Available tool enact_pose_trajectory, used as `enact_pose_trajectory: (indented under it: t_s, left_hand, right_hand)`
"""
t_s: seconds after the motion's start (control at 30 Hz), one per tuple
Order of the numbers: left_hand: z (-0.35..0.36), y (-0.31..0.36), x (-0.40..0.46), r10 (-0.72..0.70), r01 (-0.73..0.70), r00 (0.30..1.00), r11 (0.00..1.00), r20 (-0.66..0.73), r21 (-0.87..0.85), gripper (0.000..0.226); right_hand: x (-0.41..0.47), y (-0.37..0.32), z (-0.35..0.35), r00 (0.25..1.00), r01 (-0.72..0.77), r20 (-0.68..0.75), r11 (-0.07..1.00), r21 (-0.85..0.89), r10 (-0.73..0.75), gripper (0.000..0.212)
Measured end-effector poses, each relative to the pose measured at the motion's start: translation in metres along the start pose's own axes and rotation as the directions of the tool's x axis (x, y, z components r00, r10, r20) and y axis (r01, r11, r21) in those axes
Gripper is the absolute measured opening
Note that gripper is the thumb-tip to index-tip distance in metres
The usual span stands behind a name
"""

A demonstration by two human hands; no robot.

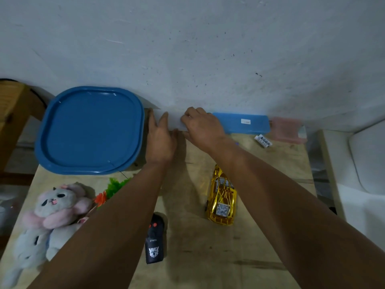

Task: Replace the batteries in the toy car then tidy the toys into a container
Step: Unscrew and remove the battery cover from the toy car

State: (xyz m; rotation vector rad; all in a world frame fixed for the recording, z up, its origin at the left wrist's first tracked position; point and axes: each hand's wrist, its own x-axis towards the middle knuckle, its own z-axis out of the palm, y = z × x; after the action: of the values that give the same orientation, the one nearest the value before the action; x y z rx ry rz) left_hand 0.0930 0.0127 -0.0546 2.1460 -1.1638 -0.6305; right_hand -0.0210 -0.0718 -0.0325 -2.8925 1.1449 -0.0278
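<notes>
At lower left your grey-and-pink plush toy [50,211] lies near the wooden table's [208,257] edge, below the blue square plastic lid [91,130]. Your left hand [160,140], fingers straight, and your right hand [202,126], fingers curled, both hold a pale flat box [174,122] against the wall. The black remote [155,239] and gold toy car [223,197] flank bare tabletop; white batteries [263,141] lie upper right

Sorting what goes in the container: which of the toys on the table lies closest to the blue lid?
The green and orange plastic plant: its leaves sit just below the blue lid. The plush bunny, black remote and gold toy car lie farther off.
</notes>
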Motion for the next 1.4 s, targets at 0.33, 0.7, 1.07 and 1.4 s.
enact_pose_trajectory:
  t_s: [0.33, 0.7, 1.07, 1.4]
  left_hand:
    - [0.003, -0.002, -0.002, 0.011, -0.012, 1.0, 0.998, -0.021, -0.059, 0.064]
    - [0.002, -0.002, 0.005, -0.04, 0.031, 0.997, 0.99, -0.066, -0.136, 0.069]
    - [-0.001, 0.0, 0.006, -0.047, 0.031, 0.995, 0.983, -0.086, -0.18, 0.095]
    - [-0.004, 0.0, 0.008, -0.074, 0.062, 0.994, 0.989, -0.086, -0.133, 0.099]
  right_hand:
    - [-0.001, -0.002, -0.005, 0.999, 0.03, 0.017, 0.999, -0.04, -0.03, 0.037]
    - [0.005, -0.001, -0.005, 0.994, 0.1, 0.045, 0.989, -0.112, -0.096, 0.036]
    - [0.005, 0.017, -0.017, 0.99, 0.05, -0.131, 0.998, -0.041, -0.055, 0.032]
    - [0.002, 0.022, -0.015, 0.963, -0.107, -0.243, 0.993, 0.059, 0.118, 0.022]
